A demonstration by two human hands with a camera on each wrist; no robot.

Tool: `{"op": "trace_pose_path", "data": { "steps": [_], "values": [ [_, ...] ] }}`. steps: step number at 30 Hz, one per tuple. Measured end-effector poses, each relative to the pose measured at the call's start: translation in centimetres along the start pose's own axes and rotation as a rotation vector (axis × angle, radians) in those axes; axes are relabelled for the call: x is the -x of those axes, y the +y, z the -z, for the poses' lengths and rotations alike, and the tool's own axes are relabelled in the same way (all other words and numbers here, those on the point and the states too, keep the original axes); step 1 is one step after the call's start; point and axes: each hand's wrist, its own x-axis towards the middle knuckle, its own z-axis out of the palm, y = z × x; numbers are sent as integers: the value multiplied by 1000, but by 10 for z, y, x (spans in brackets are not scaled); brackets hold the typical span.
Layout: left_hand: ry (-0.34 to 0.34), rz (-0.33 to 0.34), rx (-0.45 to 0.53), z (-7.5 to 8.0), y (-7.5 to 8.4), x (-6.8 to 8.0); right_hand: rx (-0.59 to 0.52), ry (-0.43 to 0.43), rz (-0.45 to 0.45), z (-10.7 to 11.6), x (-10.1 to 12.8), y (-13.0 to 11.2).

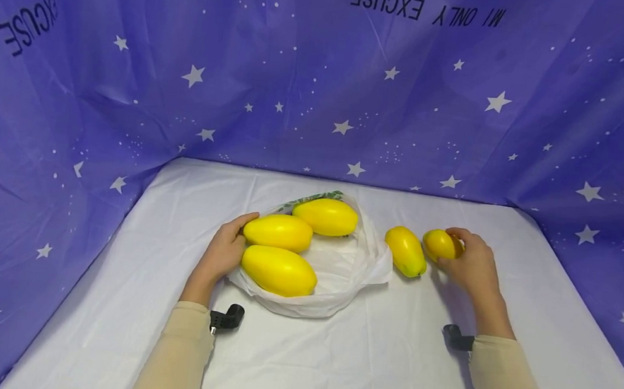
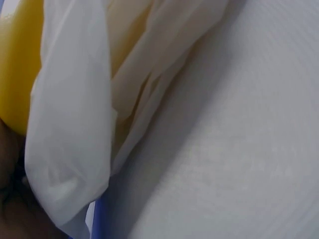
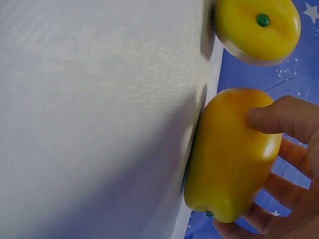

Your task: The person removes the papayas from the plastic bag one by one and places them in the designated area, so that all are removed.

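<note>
My right hand (image 1: 470, 262) grips a yellow fruit (image 1: 439, 244) on the right of the white cloth (image 1: 386, 354), thumb on one side, fingers curled round the other; whether it touches the cloth, I cannot tell. A loose fruit (image 1: 404, 251) lies just to its left, beside the right edge of a white bag (image 1: 300, 310) where three larger fruits (image 1: 279, 271) sit to the left and far side. My left hand (image 1: 223, 248) is at the bag's left edge; whether it pinches the plastic, I cannot tell. The rounded skin looks smooth, and could slip if my thumb eases. A low sweep left might knock the loose fruit into a roll, and the bag's slack right rim could fold inward if bumped.
</note>
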Motion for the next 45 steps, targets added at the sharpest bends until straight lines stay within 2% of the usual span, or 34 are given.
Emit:
{"op": "trace_pose_path", "data": {
  "steps": [6, 11, 15, 19, 28, 38, 45],
  "values": [
    [1, -2, 1, 1, -1, -1, 10, 19, 16, 0, -1, -4],
    [1, 4, -5, 2, -1, -1, -40, 70, 29, 1, -2, -11],
    [3, 5, -6, 3, 0, -1, -76, 140, 83, 3, -5, -21],
    [2, 4, -8, 4, -1, -1, -117, 160, 147, 2, -7, -35],
    [7, 10, 3, 3, -3, 0, -144, 153, 401, -15, -13, -78],
    [-4, 10, 13, 1, -3, -1, -123, 49, 511, -39, -9, -118],
    [-6, 11, 6, 0, 0, -2, -113, -8, 587, -59, -17, -137]
  ]
}}
